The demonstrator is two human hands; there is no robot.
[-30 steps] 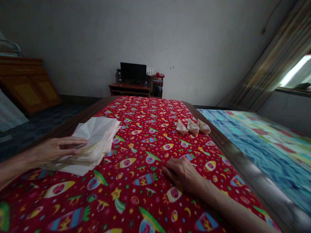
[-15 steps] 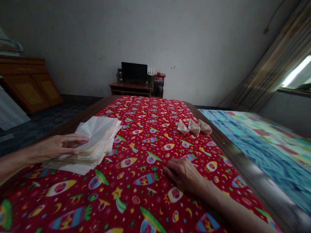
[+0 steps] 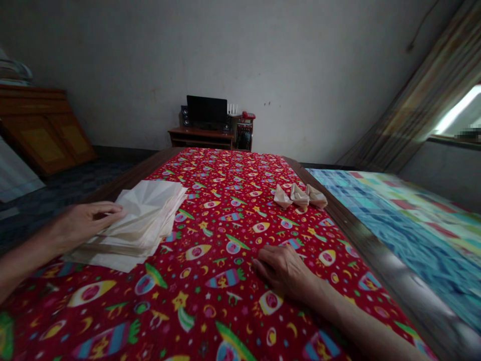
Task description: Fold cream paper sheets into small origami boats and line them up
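Observation:
A stack of creased, pale paper sheets [image 3: 154, 210] lies on the left side of the red tablecloth. My left hand [image 3: 92, 220] is at the stack's left edge, its thumb and fingers pinched together on the edge of a top sheet. My right hand [image 3: 281, 265] rests on the cloth to the right of the middle, fingers curled in and nothing visible in them. Beyond it, near the right edge of the table, stand three folded paper pieces [image 3: 299, 196] side by side, shaped like small pointed boats.
The red patterned tablecloth [image 3: 210, 311] covers a dark wooden table [image 3: 361, 240]. To the right is a bed [image 3: 398, 215] with a patchwork cover. A monitor [image 3: 207, 110] stands on a desk at the far wall, and a wooden cabinet [image 3: 48, 130] is at the left.
My left hand has drawn back leftward from over the stack to its edge, and its fingers have closed together. My right hand and the folded pieces have stayed put.

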